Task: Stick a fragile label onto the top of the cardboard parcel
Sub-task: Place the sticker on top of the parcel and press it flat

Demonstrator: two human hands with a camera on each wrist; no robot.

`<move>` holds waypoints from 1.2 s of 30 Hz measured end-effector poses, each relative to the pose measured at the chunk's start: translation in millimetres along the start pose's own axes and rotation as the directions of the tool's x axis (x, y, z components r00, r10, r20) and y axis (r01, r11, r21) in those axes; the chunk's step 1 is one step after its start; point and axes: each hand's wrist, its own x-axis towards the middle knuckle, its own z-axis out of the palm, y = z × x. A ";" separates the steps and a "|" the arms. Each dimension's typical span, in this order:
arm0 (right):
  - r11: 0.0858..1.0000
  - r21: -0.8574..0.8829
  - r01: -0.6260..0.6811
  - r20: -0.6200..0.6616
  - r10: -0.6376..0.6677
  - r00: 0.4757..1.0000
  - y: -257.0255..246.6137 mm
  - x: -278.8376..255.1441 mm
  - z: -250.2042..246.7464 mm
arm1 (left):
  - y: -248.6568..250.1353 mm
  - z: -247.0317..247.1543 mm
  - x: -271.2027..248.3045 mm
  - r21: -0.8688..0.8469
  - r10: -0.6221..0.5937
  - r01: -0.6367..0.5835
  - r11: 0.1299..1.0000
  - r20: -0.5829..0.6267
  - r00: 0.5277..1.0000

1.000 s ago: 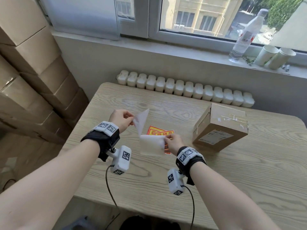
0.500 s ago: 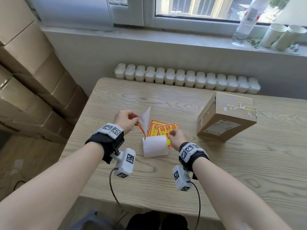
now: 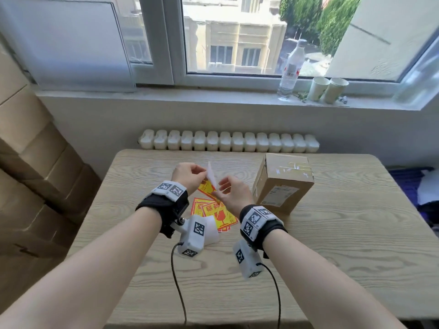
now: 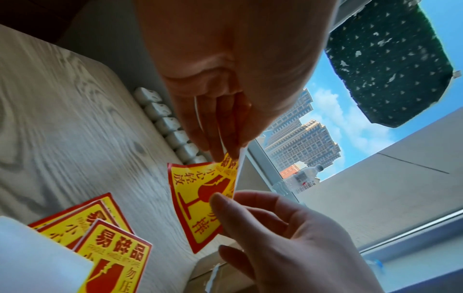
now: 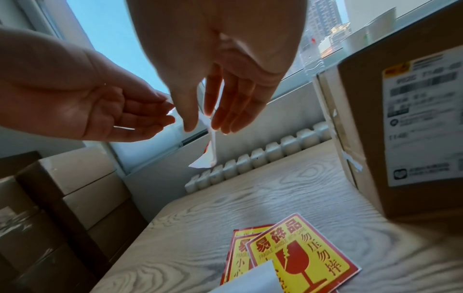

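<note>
My left hand (image 3: 190,176) is raised over the table and pinches the top corner of a yellow and red fragile label (image 4: 198,198). The label hangs with its white back (image 3: 212,180) toward me. My right hand (image 3: 225,188) is right beside it with its fingers loosely straight. Its thumb tip (image 4: 216,198) touches the printed face, and the label's edge (image 5: 209,156) hangs between thumb and fingers. The cardboard parcel (image 3: 285,184) stands upright to the right of both hands, its taped top bare. A white peeled backing sheet (image 3: 212,230) lies on the table under my left wrist.
Several more fragile labels (image 3: 213,212) lie fanned on the wooden table (image 3: 332,245) below the hands. Stacked cardboard boxes (image 3: 35,162) rise at the left. A radiator (image 3: 228,141) runs behind the table. A bottle (image 3: 291,67) and two paper cups (image 3: 327,89) stand on the windowsill.
My right hand has let go of the white backing sheet, which now lies on the table, and has risen to the label held by my left hand. The view has tilted upward.
</note>
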 end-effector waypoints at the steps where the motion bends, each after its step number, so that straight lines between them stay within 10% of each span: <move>1: 1.000 -0.008 0.011 -0.031 -0.011 0.999 -0.4 -0.5 -6.7 | 5.9 2.7 0.4 0.000 0.009 -0.009 1.000 0.008 1.000; 14: 0.992 0.110 -0.054 -0.313 0.087 0.946 18.9 3.8 -92.0 | 78.6 35.4 -6.3 -0.056 0.124 -0.114 0.992 0.233 0.965; 21: 0.978 0.209 -0.026 -0.356 0.100 0.929 42.5 12.3 -144.2 | 95.7 66.8 6.8 0.246 0.073 -0.075 0.966 0.016 0.997; 36: 0.944 0.326 -0.037 -0.282 0.134 0.950 98.9 38.8 -188.8 | 114.8 135.8 17.6 0.189 -0.096 0.064 0.980 0.164 0.982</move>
